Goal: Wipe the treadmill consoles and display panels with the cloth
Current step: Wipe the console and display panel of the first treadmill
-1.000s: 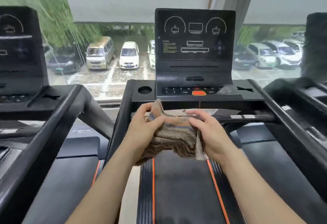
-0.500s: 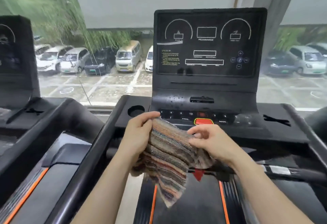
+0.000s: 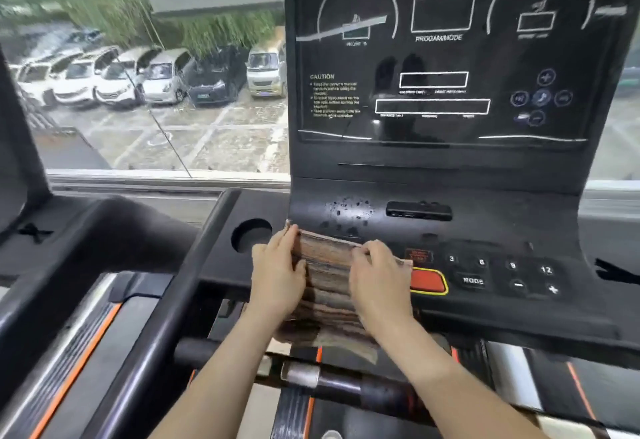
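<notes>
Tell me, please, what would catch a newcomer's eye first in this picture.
At centre, the left hand and right hand hold a striped cloth against the console, just left of a red button. Above looms the large dark display panel, with pale specks below it.

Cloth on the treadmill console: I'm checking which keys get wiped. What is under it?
Under the cloth is the black console, left of the red button; any keys there are covered.

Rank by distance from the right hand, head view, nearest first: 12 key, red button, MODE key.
1. red button, just right of the right hand.
2. MODE key, further right on the keypad.
3. 12 key, keypad's far right.
</notes>
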Motion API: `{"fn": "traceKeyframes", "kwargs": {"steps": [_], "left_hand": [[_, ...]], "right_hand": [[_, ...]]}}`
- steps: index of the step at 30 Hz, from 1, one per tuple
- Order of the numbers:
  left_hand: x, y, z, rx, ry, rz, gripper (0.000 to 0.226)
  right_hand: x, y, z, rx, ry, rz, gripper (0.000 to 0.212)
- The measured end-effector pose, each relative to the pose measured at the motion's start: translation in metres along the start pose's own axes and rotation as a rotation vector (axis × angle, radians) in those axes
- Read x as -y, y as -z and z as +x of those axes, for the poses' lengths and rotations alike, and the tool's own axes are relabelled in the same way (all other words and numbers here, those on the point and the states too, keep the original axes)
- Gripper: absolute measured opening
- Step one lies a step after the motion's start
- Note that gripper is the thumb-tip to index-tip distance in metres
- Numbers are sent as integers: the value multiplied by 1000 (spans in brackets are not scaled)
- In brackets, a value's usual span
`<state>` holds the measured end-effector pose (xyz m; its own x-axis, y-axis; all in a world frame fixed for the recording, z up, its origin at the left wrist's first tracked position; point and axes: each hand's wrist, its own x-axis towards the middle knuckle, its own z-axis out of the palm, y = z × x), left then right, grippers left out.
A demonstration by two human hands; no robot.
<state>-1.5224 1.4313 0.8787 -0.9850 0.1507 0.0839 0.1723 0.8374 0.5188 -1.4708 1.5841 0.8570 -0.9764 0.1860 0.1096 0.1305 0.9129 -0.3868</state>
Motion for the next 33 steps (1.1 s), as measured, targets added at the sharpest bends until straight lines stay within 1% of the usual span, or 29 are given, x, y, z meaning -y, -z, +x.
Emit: {"fn": "traceKeyframes", "kwargs": {"steps": [1, 2, 3, 4, 5, 8, 12, 16, 18, 19, 21, 22, 24, 27, 30, 33], "left_hand": [[8, -5, 7, 11, 12, 58, 58], [13, -9, 13, 22, 20, 114, 56], [18, -14, 18, 22, 11, 161, 54], [22, -17, 23, 6, -16, 200, 52], [25, -21, 29, -26, -58, 231, 51], [29, -27, 53, -123, -205, 303, 47], [18, -25, 86, -132, -370, 309, 43], [21, -24, 91, -76, -508, 317, 32], [29, -28, 74, -16, -560, 260, 30], [32, -30, 64, 33, -572, 257, 34], [35, -33, 51, 137, -584, 307, 50], [36, -33, 49, 162, -594, 337, 55], [33, -34, 54, 171, -608, 357, 59], [25, -39, 77, 146, -616, 360, 61], [13, -43, 100, 115, -594, 397, 60], [13, -45, 96, 125, -577, 421, 60]], "right_hand": [[7, -7, 1, 91, 11, -70, 44], [13, -12, 2, 145, 24, -143, 67], [18, -14, 4, 188, 51, -191, 83], [19, -15, 10, 226, 82, -216, 88], [18, -14, 19, 256, 86, -205, 85], [10, -15, 54, 191, 90, -201, 71], [10, -23, 84, 70, 71, -218, 67], [10, -21, 74, -11, 37, -294, 59], [6, -20, 54, -61, 25, -298, 48], [5, -21, 44, -86, 14, -259, 42], [5, -24, 33, -112, -3, -206, 37], [5, -26, 32, -100, -4, -222, 38], [7, -27, 36, -44, 12, -274, 47], [3, -25, 58, -14, 47, -244, 57], [-1, -22, 89, -46, 72, -233, 59], [-3, -22, 91, 19, 98, -205, 62]]}}
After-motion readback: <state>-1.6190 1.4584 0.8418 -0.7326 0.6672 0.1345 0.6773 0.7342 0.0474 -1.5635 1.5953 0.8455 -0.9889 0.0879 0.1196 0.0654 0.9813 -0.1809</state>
